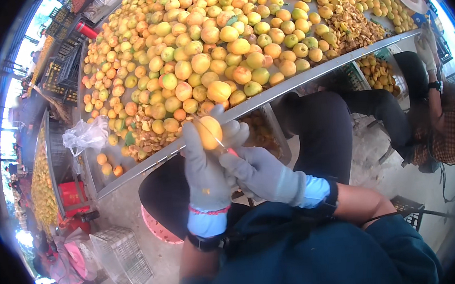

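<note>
My left hand (204,170), in a grey glove, is closed around a yellow-orange apricot (209,132), held up just in front of the table's near edge. In my right hand (264,173), also gloved in grey, is a small knife (232,152) with a red handle. Its thin blade lies against the side of the apricot. Beyond both hands a large heap of apricots (201,63) covers the metal-rimmed table (307,78). Part of the left fingers is hidden behind the fruit.
Cut apricot pieces (354,25) are piled at the far right; a clear plastic bag (86,135) lies at the table's left corner. A white plastic crate (122,257) stands on the floor at left. At right sits another person (450,124) with a gloved hand near the table.
</note>
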Action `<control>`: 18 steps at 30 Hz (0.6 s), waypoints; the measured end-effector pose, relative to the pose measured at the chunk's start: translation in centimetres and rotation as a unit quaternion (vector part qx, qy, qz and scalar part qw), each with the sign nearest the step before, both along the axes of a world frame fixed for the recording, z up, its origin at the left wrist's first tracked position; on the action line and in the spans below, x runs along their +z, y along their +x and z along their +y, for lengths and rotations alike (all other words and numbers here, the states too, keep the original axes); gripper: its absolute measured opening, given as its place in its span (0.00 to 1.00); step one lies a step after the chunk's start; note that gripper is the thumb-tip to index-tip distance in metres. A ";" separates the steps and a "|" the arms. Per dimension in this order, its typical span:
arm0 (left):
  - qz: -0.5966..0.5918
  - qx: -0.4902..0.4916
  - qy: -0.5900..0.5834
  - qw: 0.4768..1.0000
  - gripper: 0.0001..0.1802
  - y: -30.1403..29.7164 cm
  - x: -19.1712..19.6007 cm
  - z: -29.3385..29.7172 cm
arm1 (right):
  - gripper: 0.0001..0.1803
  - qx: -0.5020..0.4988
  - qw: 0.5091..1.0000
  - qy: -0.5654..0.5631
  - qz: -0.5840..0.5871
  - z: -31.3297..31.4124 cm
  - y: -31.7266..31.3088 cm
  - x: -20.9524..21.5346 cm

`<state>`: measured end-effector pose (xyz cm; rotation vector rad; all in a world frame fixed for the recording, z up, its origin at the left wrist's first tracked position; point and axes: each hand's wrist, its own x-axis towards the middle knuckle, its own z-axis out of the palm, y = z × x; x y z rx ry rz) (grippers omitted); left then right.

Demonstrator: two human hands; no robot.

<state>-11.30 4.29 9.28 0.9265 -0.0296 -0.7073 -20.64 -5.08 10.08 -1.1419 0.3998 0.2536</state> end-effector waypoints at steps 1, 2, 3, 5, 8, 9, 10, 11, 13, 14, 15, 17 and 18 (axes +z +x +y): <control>0.020 0.002 -0.014 1.000 0.40 0.3 -0.8 -0.6 | 0.25 -0.011 1.000 -0.008 -0.004 0.1 0.2 -0.6; 0.035 -0.014 -0.020 0.999 0.40 0.4 -1.0 -0.4 | 0.25 -0.022 1.000 -0.016 -0.008 0.0 0.4 -0.8; 0.049 -0.030 -0.025 0.998 0.40 0.5 -0.9 0.0 | 0.25 -0.016 0.999 -0.035 -0.012 -0.2 0.3 -0.6; 0.062 -0.054 -0.002 0.997 0.41 0.1 1.3 -0.2 | 0.26 -0.022 0.999 -0.043 -0.015 -0.7 0.3 0.4; -0.145 -0.041 0.106 0.983 0.41 1.3 0.8 -0.3 | 0.27 -0.003 0.999 -0.029 0.027 -2.0 0.2 2.3; -0.167 -0.038 0.121 0.978 0.42 0.7 1.4 0.2 | 0.28 0.014 0.999 -0.020 0.042 -2.3 0.2 2.5; -0.173 -0.040 0.133 0.975 0.41 0.6 1.3 0.3 | 0.29 0.033 0.998 -0.009 0.055 -2.4 0.2 2.6; -0.179 -0.044 0.144 0.972 0.41 0.5 1.1 0.4 | 0.29 0.024 0.999 -0.008 0.036 -1.9 0.1 1.9; -0.078 -0.017 0.104 0.991 0.40 0.0 0.8 0.2 | 0.27 -0.039 0.998 -0.032 -0.030 0.3 0.4 -0.5; -0.040 -0.017 0.084 0.995 0.40 -0.1 -0.1 0.2 | 0.26 -0.070 0.995 -0.044 -0.061 1.0 0.5 -1.4; -0.003 -0.017 0.064 0.998 0.41 -0.1 -1.4 0.3 | 0.26 -0.045 0.998 -0.050 -0.011 0.6 0.7 -2.0; 0.006 -0.022 0.055 0.998 0.41 0.0 -2.0 0.1 | 0.26 -0.032 0.997 -0.069 0.003 0.0 0.5 -1.5; -0.010 -0.016 0.055 0.998 0.40 0.2 -1.9 0.1 | 0.26 -0.025 0.997 -0.079 0.009 -0.4 0.3 -1.0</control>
